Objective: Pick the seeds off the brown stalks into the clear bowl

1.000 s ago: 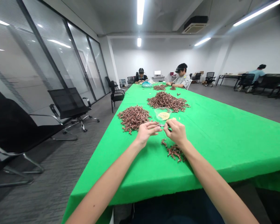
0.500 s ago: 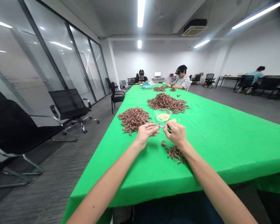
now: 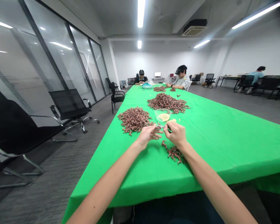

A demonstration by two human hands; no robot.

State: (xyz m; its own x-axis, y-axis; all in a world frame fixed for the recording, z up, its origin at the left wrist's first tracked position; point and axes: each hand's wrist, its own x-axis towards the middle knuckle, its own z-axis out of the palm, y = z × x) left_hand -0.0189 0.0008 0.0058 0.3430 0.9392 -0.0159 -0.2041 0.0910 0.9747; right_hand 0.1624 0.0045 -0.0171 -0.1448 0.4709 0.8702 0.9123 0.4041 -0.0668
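Green cloth (image 3: pixel 224 155) covers the table; the right hand (image 3: pixel 177 134) pinches what looks like small metal tweezers (image 3: pixel 161 126), and the left hand (image 3: pixel 148 135), its grip unclear, sits just beside them, near a heap of brown sprigs (image 3: pixel 134 119).

Table cover (image 3: pixel 224 149): matt green cloth. Bowl (image 3: pixel 162 114): clear glossy plastic. Small tool (image 3: pixel 162 126): shiny metal.

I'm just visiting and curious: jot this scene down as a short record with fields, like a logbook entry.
Right hand: pinching a small metal tool
Left hand: fingertips beside that tool; any grip unclear
Nearest: clear bowl of pale seeds; small pile of brown dried sprigs
Table: green cloth; larger sprig heap
Far end: seated person, seated co-worker
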